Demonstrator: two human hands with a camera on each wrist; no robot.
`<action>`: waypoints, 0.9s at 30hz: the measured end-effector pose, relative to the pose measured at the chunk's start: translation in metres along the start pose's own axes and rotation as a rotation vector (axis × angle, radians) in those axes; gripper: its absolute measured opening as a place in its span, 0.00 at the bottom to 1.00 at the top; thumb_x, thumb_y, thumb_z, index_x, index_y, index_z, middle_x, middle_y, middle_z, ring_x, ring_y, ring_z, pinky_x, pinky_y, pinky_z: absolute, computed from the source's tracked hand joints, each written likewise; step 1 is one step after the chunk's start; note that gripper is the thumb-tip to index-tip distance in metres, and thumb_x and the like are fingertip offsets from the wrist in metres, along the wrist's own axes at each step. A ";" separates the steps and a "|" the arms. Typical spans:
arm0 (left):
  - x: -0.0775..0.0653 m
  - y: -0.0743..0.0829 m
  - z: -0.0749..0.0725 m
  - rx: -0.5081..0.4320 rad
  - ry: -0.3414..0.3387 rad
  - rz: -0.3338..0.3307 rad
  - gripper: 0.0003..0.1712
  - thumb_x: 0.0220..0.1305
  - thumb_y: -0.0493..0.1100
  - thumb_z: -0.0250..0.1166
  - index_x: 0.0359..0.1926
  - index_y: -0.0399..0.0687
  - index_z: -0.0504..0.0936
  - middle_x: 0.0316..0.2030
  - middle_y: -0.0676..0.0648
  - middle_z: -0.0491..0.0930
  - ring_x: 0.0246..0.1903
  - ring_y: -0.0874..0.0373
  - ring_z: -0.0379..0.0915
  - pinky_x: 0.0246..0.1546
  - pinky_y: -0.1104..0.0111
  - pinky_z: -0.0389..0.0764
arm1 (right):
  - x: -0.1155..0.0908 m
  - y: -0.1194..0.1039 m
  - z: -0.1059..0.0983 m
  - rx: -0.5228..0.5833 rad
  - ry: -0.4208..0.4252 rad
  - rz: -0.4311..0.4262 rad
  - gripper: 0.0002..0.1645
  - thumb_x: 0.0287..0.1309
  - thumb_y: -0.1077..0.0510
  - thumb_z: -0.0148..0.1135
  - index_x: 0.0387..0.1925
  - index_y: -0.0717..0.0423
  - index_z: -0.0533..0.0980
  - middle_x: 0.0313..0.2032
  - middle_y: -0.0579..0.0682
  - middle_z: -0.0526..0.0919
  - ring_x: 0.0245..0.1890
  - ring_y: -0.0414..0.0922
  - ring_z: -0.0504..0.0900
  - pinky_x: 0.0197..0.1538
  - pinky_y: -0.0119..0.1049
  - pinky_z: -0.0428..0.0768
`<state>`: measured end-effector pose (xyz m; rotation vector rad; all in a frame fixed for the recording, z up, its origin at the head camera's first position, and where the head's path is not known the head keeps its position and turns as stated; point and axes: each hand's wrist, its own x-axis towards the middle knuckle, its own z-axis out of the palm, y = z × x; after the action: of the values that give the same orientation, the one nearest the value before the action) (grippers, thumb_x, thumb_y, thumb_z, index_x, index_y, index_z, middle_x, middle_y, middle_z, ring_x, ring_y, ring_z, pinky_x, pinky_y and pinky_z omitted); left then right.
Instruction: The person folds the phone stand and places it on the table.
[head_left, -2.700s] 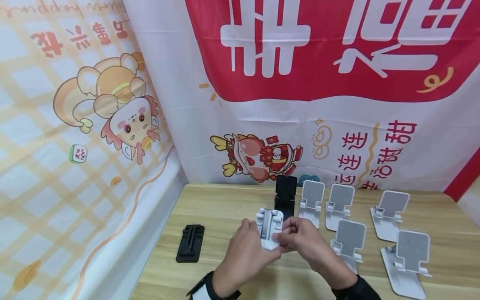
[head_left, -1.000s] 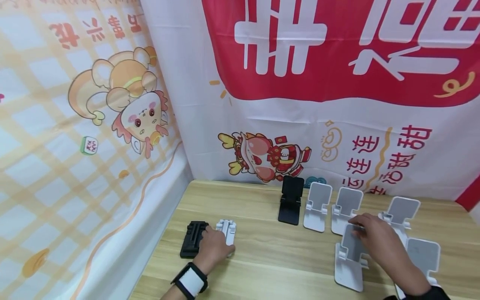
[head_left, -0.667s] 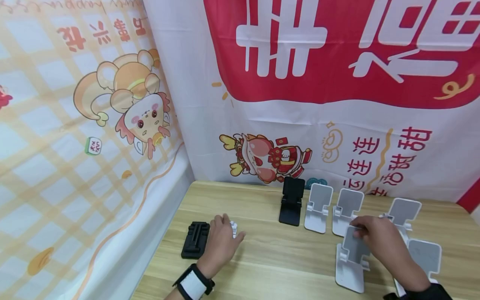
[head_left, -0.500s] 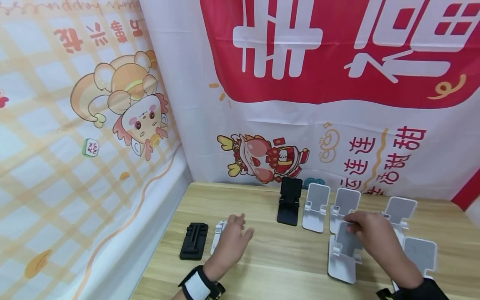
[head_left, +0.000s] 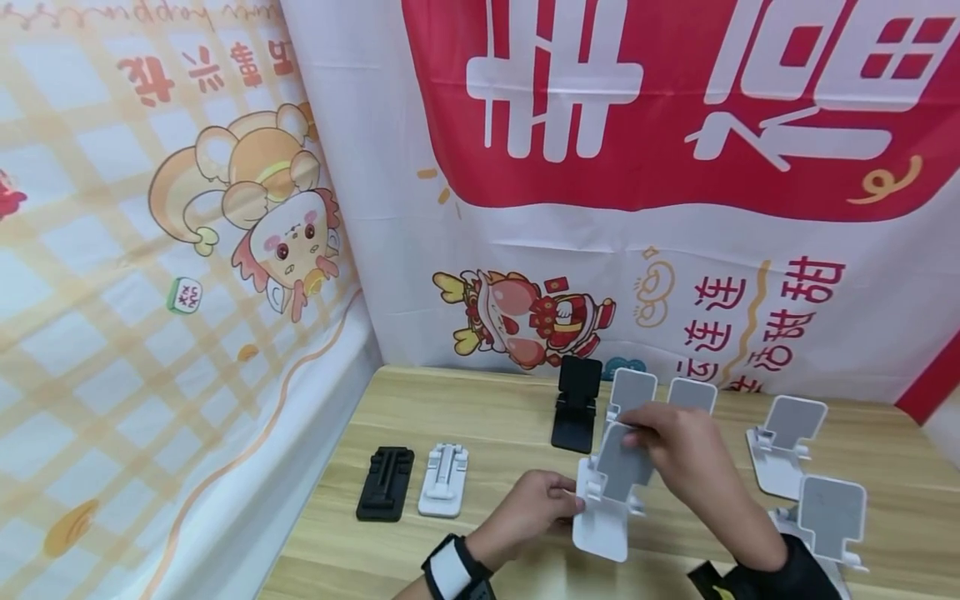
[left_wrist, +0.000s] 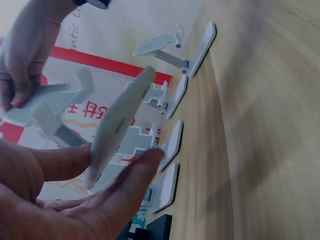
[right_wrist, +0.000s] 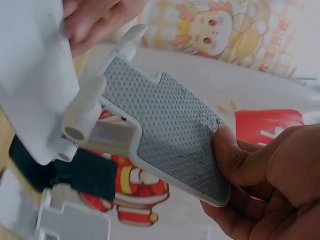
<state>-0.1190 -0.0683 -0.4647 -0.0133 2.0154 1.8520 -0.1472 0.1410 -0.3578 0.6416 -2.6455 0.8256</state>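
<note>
A white phone stand (head_left: 609,492) with a grey ribbed back plate (right_wrist: 165,125) is held upright over the middle of the wooden table (head_left: 495,417). My right hand (head_left: 637,433) pinches the top of its back plate, thumb on the grey face (right_wrist: 235,160). My left hand (head_left: 566,500) grips the edge of its white base (left_wrist: 120,125) between thumb and fingers. To the left, a folded black stand (head_left: 385,494) and a folded white stand (head_left: 444,490) lie flat side by side, untouched.
An upright black stand (head_left: 576,404) and two white ones (head_left: 630,387) (head_left: 692,393) line the back. Two more white stands (head_left: 783,442) (head_left: 828,512) are at the right. Printed banners (head_left: 600,250) hang behind and at the left.
My left hand let go of the folded white stand beside the black one and moved right. My right hand carried an upright white stand leftwards, and both hands now hold it.
</note>
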 end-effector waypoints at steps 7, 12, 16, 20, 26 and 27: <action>0.001 0.001 0.001 -0.024 0.034 -0.001 0.09 0.64 0.28 0.65 0.44 0.30 0.86 0.38 0.41 0.89 0.38 0.51 0.89 0.38 0.64 0.91 | 0.004 -0.008 0.005 0.015 -0.002 -0.004 0.09 0.51 0.67 0.76 0.37 0.56 0.89 0.35 0.51 0.91 0.33 0.45 0.87 0.36 0.46 0.90; -0.002 0.007 -0.003 -0.046 0.026 -0.003 0.11 0.65 0.30 0.64 0.47 0.31 0.86 0.40 0.41 0.89 0.40 0.50 0.89 0.39 0.62 0.91 | 0.006 -0.005 0.007 0.086 0.010 0.037 0.14 0.53 0.63 0.76 0.44 0.57 0.86 0.39 0.52 0.91 0.38 0.48 0.89 0.41 0.47 0.90; -0.008 0.017 -0.010 -0.095 0.005 -0.008 0.12 0.66 0.32 0.64 0.49 0.31 0.85 0.41 0.40 0.89 0.41 0.50 0.89 0.40 0.62 0.91 | 0.009 -0.003 0.008 0.239 -0.029 0.106 0.33 0.52 0.57 0.78 0.59 0.58 0.76 0.51 0.56 0.88 0.52 0.55 0.87 0.55 0.53 0.86; -0.015 0.029 -0.015 -0.122 -0.017 -0.009 0.12 0.67 0.33 0.64 0.50 0.32 0.84 0.41 0.40 0.89 0.41 0.52 0.89 0.40 0.63 0.91 | 0.009 -0.001 0.013 0.436 -0.167 0.156 0.45 0.51 0.52 0.79 0.67 0.60 0.68 0.58 0.61 0.83 0.58 0.59 0.83 0.61 0.55 0.83; -0.023 0.041 -0.019 -0.128 -0.023 0.001 0.12 0.68 0.33 0.64 0.50 0.32 0.84 0.41 0.39 0.89 0.38 0.54 0.89 0.39 0.65 0.90 | 0.006 -0.003 0.021 0.475 -0.223 0.178 0.36 0.54 0.52 0.78 0.61 0.61 0.74 0.51 0.57 0.87 0.51 0.53 0.87 0.56 0.49 0.87; -0.024 0.041 -0.019 -0.133 -0.020 -0.002 0.12 0.68 0.33 0.64 0.50 0.31 0.84 0.41 0.39 0.89 0.38 0.54 0.89 0.38 0.65 0.90 | 0.006 -0.003 0.021 0.467 -0.206 0.172 0.35 0.53 0.53 0.78 0.60 0.61 0.75 0.50 0.57 0.88 0.49 0.52 0.88 0.54 0.48 0.88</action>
<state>-0.1139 -0.0873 -0.4176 -0.0336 1.8747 1.9742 -0.1540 0.1237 -0.3706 0.6403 -2.7313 1.5300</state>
